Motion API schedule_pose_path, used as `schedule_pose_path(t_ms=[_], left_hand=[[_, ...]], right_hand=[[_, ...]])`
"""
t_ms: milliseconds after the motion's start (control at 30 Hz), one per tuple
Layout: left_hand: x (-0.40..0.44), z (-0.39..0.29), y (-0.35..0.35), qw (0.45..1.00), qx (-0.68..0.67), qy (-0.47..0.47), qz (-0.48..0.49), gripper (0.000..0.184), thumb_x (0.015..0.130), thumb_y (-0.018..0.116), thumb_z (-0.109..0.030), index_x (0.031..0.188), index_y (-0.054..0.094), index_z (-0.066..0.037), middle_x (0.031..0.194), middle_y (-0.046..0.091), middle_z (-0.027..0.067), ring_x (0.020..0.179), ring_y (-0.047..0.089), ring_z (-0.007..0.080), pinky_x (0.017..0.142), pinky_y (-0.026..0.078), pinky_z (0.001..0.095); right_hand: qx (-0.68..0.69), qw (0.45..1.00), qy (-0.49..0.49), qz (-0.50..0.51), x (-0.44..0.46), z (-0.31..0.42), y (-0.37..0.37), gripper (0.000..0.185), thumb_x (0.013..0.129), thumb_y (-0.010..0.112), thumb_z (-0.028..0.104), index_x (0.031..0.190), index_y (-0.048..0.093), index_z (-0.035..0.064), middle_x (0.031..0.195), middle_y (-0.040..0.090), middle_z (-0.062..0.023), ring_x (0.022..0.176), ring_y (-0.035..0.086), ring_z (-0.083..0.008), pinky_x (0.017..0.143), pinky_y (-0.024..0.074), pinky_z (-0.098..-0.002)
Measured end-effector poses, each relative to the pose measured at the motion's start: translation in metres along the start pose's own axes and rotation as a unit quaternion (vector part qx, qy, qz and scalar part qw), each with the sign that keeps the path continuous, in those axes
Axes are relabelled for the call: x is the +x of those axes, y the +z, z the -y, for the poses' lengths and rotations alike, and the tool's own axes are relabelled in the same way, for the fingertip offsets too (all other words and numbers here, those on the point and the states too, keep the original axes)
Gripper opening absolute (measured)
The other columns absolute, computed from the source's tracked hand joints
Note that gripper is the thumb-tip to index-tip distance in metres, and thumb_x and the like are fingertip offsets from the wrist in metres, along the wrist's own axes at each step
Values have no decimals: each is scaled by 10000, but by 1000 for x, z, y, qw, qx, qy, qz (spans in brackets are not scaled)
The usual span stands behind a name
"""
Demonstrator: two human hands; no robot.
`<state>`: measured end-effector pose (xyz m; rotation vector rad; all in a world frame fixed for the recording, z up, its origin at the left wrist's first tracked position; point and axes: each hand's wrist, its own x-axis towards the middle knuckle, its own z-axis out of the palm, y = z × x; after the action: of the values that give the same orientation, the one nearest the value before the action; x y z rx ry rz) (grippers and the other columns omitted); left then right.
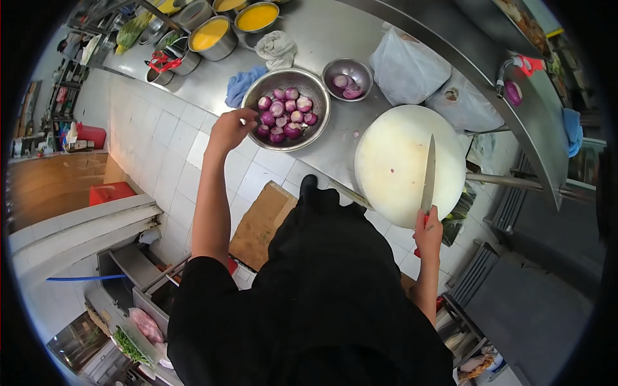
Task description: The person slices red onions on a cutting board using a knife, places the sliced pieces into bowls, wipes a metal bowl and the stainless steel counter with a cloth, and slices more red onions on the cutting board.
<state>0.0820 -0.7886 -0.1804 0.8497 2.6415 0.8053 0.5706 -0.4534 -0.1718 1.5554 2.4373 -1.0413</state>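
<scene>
My left hand (233, 130) is at the left rim of a large steel bowl (325, 119), its fingers loosely bent and apart, with nothing seen in them. Whether the fingertips touch the rim is hard to make out. Inside the bowl lie several peeled red onions (288, 114). My right hand (427, 231) is closed around the red handle of a knife (429, 177). The long blade points away from me over the right side of a round white cutting board (389, 145). A smaller steel bowl (365, 69) behind holds cut onion pieces (348, 86).
White plastic bags (409, 64) stand behind the board. A blue cloth (243, 86) and a grey-white cloth (277, 50) lie by the large bowl. Pots of yellow liquid (210, 33) stand farther left. A metal shelf edge (450, 48) crosses the upper right. Cardboard (261, 225) lies on the tiled floor.
</scene>
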Motion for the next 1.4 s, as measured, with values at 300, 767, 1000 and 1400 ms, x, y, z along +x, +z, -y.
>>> schedule_pose_path(t_ms=[300, 767, 1000, 1400], left_hand=[[25, -18, -1, 984, 170, 3, 44, 124, 904, 798, -208, 1021, 817, -171, 1001, 823, 73, 942, 790, 310, 800, 616, 455], [56, -12, 53, 909, -238, -121, 321, 328, 1064, 627, -369, 1182, 693, -70, 1033, 803, 139, 750, 688, 155, 637, 531, 313], [-4, -125, 90, 670, -641, -104, 360, 538, 1182, 423, -477, 1495, 584, -70, 1392, 705, 193, 957, 747, 169, 799, 622, 303], [-68, -213, 194, 919, -280, 240, 137, 406, 861, 871, -43, 1224, 688, -37, 1294, 676, 143, 1155, 687, 255, 975, 575, 383]], right_hand=[[13, 1000, 5, -25, -1, -2, 8, 255, 1104, 575, 235, 1180, 558, -8, 809, 694, -287, 791, 702, -499, 714, 543, -539], [-3, 994, -73, -87, 7, -33, 27, 237, 1120, 571, 239, 1151, 556, 4, 661, 652, -167, 504, 663, -280, 509, 529, -418], [5, 994, -57, -96, 1, -14, 18, 240, 1084, 607, 241, 1136, 585, 8, 791, 698, -281, 778, 699, -513, 694, 541, -583], [12, 989, -150, 10, -44, 28, 17, 176, 1041, 634, 201, 1111, 588, 46, 818, 722, -203, 763, 716, -450, 700, 566, -558]])
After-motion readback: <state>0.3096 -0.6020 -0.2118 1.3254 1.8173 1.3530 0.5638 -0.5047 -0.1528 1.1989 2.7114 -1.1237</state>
